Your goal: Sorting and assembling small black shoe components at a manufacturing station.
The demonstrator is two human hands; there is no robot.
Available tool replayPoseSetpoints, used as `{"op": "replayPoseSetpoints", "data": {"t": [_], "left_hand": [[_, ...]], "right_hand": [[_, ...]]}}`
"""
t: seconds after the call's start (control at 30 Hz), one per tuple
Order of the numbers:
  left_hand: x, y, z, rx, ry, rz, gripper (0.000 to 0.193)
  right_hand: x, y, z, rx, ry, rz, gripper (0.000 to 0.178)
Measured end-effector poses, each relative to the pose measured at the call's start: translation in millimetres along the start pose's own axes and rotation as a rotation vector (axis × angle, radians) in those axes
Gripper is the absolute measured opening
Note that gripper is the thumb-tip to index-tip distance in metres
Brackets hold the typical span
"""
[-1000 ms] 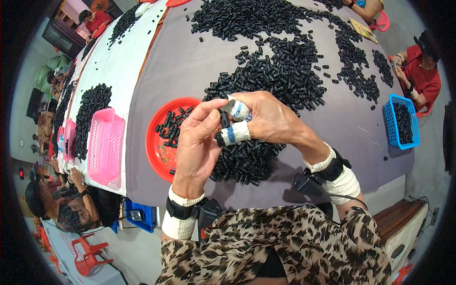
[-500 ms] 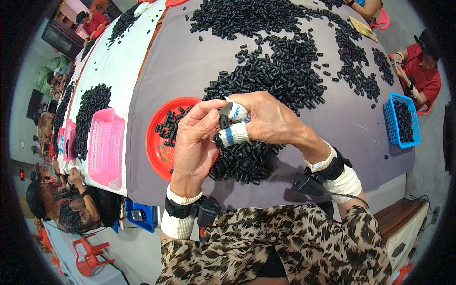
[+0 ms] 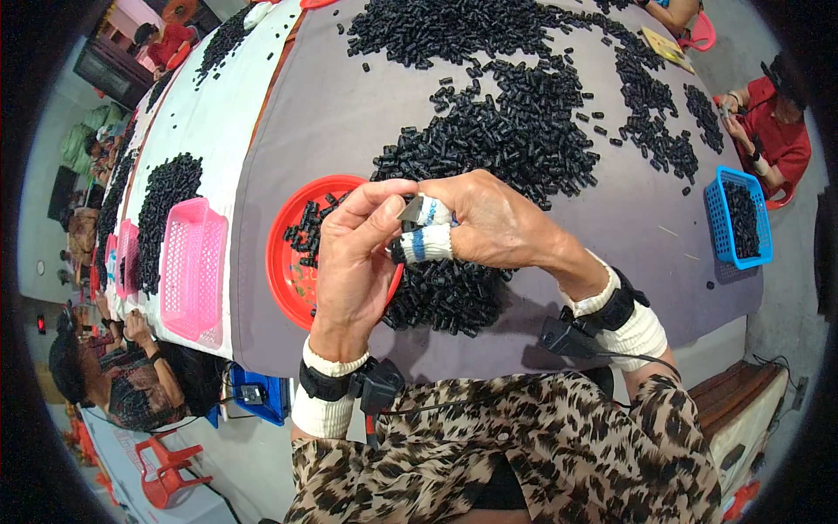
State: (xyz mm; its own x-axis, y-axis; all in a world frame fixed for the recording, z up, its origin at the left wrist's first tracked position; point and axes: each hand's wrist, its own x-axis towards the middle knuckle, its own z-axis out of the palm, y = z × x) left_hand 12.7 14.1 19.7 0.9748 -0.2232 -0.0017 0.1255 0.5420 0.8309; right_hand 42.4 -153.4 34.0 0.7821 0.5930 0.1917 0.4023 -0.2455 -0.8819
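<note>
My left hand [image 3: 353, 244] is closed in a pinch, thumb and forefinger together, on a small black plastic part [image 3: 408, 226] that is mostly hidden. From the other side comes my right hand [image 3: 502, 218], its fingers curled round a small grey metal blade [image 3: 411, 209] whose tip rests close to the left thumb. White finger wraps [image 3: 428, 244] with blue marks cover two digits of the right hand. Below and behind both hands spreads a big pile of black plastic parts [image 3: 489, 140]. Partly behind my left hand stands a red round basin [image 3: 278, 253] holding more parts.
A pink basket [image 3: 194, 208] stands left on the white cloth, beside another heap of black parts [image 3: 170, 205]. At the right edge of the grey tablecloth [image 3: 628, 271] is a blue basket [image 3: 717, 218] with parts inside. Other people sit round the table, one in a red shirt [image 3: 781, 131].
Both hands have stayed together and shifted only slightly. The blade shows more plainly between the fingers, while the black part has become harder to see.
</note>
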Motion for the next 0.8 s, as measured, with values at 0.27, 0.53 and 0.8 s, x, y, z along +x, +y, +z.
{"op": "replayPoseSetpoints", "data": {"t": [0.27,0.53,0.8], "left_hand": [[0.8,-4.5,-1.7,-0.250,-0.024,-0.040,0.022],[0.5,-4.8,-0.5,-0.223,-0.054,-0.024,0.021],[4.2,-4.2,0.5,-0.176,-0.015,-0.082,0.020]], "right_hand": [[-0.2,-4.8,1.9,0.121,0.094,0.071,0.030],[0.8,1.3,3.2,0.111,0.115,0.058,0.029],[0.0,2.6,5.2,0.140,0.118,0.064,0.028]]}}
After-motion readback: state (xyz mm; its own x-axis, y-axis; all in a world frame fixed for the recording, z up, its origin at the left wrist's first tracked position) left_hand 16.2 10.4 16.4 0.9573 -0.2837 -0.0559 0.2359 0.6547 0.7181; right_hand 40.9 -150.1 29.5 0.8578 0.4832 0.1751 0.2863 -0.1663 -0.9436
